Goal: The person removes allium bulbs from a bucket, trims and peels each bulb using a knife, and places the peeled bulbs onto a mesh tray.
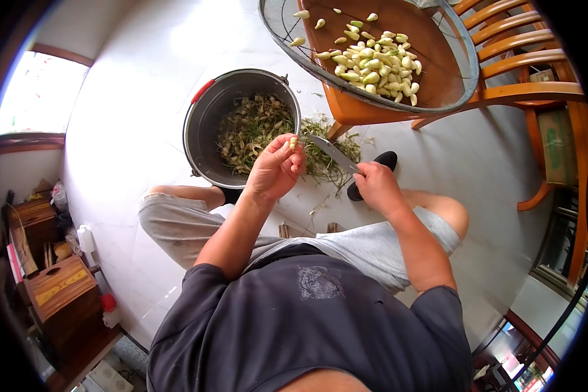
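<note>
Head view shows the left hand (274, 171) pinching a clove (293, 142) at twelve o'clock of the palm, over the bucket (206, 124), while the right hand (376, 186) grips the knife (332, 152); best to keep the blade shallow, angled off the fingertips.

I see open floor (144, 117) left of the bucket (206, 124); the chair (372, 111) and sieve (451, 78) block ahead-right.
</note>
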A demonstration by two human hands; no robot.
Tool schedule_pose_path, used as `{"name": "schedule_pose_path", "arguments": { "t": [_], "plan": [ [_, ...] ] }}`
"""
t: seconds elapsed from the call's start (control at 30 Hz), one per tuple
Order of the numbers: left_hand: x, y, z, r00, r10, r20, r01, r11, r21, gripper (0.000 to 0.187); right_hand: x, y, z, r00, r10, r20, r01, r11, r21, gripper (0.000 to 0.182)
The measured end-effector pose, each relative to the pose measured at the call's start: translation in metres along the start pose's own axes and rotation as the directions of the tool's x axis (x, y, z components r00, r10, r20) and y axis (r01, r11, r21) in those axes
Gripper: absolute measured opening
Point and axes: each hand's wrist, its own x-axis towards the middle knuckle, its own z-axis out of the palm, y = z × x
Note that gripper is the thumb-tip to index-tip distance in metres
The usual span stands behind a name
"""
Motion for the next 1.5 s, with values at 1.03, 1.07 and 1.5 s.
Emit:
{"name": "schedule_pose_path", "arguments": {
  "t": [1.03,1.07,1.5],
  "plan": [
    [0.070,0.074,-0.153,0.969,0.097,-0.226,0.245,-0.452,0.858,0.020,0.009,-0.005,-0.006,0.991,0.077,0.108,-0.082,0.996,0.038,0.014],
    [0.068,0.061,-0.166,0.972,0.085,-0.219,0.233,-0.479,0.847,0.021,0.011,-0.006,-0.005,0.992,0.071,0.109,-0.076,0.996,0.046,0.014],
    [0.054,0.051,-0.172,0.917,0.380,-0.120,0.263,-0.349,0.900,0.021,0.016,-0.016,-0.005,0.997,0.022,0.068,-0.025,0.999,0.045,0.013]
  ]
}}
